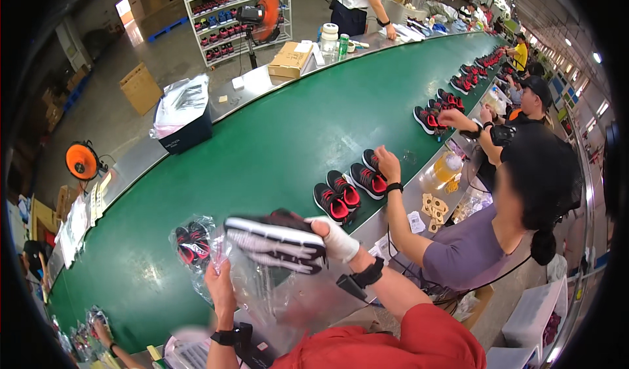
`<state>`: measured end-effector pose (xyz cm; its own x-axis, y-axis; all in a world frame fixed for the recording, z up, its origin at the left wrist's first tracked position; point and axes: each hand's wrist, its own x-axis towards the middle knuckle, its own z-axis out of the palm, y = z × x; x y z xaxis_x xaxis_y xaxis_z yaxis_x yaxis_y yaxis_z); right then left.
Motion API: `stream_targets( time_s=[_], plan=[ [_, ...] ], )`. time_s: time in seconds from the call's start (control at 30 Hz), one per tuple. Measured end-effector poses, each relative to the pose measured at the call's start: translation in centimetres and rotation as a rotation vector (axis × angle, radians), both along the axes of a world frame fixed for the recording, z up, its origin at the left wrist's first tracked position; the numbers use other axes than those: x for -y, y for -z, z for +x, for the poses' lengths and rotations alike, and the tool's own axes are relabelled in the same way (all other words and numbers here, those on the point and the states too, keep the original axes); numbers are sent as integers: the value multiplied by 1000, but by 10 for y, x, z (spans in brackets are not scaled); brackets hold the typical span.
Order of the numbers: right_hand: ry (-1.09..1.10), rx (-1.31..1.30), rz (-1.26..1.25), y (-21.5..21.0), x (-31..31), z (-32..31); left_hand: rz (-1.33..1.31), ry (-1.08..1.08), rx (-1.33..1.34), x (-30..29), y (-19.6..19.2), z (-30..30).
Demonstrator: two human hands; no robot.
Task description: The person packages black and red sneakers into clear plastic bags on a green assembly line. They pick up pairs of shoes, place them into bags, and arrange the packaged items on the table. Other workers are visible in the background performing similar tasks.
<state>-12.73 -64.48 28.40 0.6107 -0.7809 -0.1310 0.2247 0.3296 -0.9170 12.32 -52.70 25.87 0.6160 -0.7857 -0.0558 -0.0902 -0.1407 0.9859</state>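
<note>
Hands are working above a green belt (275, 139). The right hand (335, 238), wrapped in white tape, is gripping a black shoe (278, 238) with its white-striped sole facing up. The left hand (219, 282) is pinching the edge of a clear bag (275, 297) just below the shoe. A bagged pair (191, 243) is lying on the belt beside the left hand. A neighbour's hand (388, 162) is touching shoes (350, 187) farther along.

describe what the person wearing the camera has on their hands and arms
The right hand is wrapped in white bandage or a glove, with a black wristband below it. The left hand is bare, with a black watch-like strap on the wrist. A red sleeve covers the right upper arm.
</note>
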Motion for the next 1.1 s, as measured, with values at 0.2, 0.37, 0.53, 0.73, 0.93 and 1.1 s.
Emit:
stream_targets(
  time_s=[0.2,0.37,0.53,0.73,0.93,1.1],
  plan=[
    [-300,-799,-726,10,-54,30,21,156,252,0,-17,-27],
    [-617,-1057,-974,0,-69,52,-32,406,377,-15,-12,-73],
    [-840,-906,-1498,-38,-99,78,-85,273,280,22,-38,-42],
    [-531,-828,-1298,24,-73,78,-54,978,741,-13,-62,-68],
    [135,-411,-662,131,-58,96,74,563,556,-60,-24,-61],
    [43,-543,-823,98,-64,109,-75,510,343,-36,-24,-76]
  ],
)
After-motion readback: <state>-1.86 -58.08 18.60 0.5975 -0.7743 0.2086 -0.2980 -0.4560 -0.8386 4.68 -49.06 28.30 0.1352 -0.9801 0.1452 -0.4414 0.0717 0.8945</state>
